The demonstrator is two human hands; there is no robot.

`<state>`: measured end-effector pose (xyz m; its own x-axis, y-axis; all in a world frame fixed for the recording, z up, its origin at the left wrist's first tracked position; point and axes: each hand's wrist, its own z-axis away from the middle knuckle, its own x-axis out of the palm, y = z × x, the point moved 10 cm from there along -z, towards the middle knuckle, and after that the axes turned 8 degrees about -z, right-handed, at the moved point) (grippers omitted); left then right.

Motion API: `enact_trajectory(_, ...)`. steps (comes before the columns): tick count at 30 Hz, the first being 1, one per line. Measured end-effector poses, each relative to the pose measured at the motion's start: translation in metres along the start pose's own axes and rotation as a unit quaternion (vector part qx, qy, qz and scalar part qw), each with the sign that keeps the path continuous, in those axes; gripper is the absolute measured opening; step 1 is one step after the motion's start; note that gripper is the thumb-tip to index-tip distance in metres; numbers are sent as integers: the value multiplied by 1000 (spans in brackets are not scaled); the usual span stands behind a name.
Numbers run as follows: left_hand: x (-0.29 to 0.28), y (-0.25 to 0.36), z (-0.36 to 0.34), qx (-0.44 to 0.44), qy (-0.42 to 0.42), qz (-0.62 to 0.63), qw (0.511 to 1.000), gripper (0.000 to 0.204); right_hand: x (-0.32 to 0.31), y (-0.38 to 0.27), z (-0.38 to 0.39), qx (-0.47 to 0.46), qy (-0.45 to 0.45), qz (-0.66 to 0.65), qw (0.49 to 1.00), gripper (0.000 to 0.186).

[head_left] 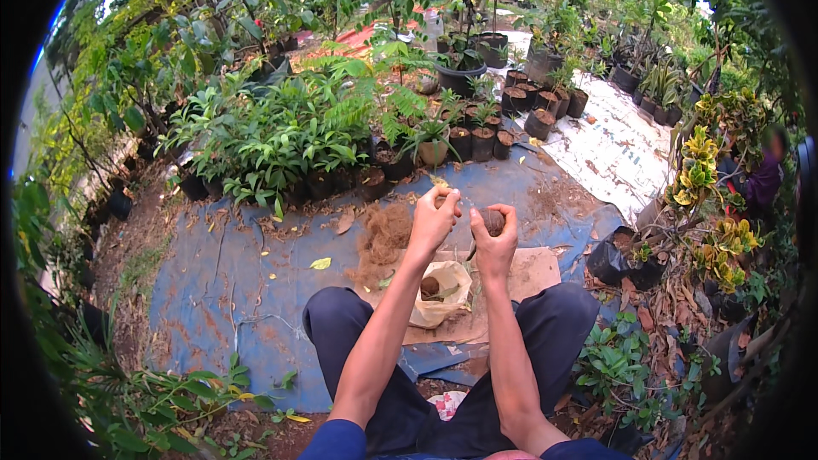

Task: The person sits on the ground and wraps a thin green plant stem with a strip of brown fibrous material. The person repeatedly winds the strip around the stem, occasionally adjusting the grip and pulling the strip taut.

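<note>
My right hand (495, 243) grips a round dark-brown ball (492, 221), which looks like packed soil or fibre. A thin dark strip hangs just below it. Close by on the left, my left hand (435, 220) is closed with its fingertips pinched together; what they hold is too small to tell. Below both hands stands a cream bag (450, 313) with its top open and another brown ball (429, 286) inside. Beside my left wrist lies a loose heap of brown fibre (385, 237).
Under the bag is a flat brown sheet (535, 271) on a blue tarp (230, 264). Rows of black-bagged seedlings (481, 143) line the far edge. A white sheet (615, 140) stretches to the right. A person (764, 172) is partly hidden behind shrubs at the far right.
</note>
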<state>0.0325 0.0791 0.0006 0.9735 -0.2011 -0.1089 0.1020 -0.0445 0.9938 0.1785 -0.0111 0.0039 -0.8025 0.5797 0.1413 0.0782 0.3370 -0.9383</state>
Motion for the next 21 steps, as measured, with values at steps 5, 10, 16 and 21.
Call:
enact_trajectory(5,3,-2,2,-15,-6,-6,1000,22,4,-8,-5,-86,-3,-115,990,23)
enact_trajectory(10,7,-2,2,-7,-12,-1,1000,22,11,11,-1,0,-57,-127,990,18)
enact_trajectory(16,8,-3,1,-7,-18,8,1000,21,12,11,-2,3,-46,-127,991,14)
enact_trajectory(21,6,-3,1,-6,-14,11,1000,21,6,3,0,23,-15,-205,978,11)
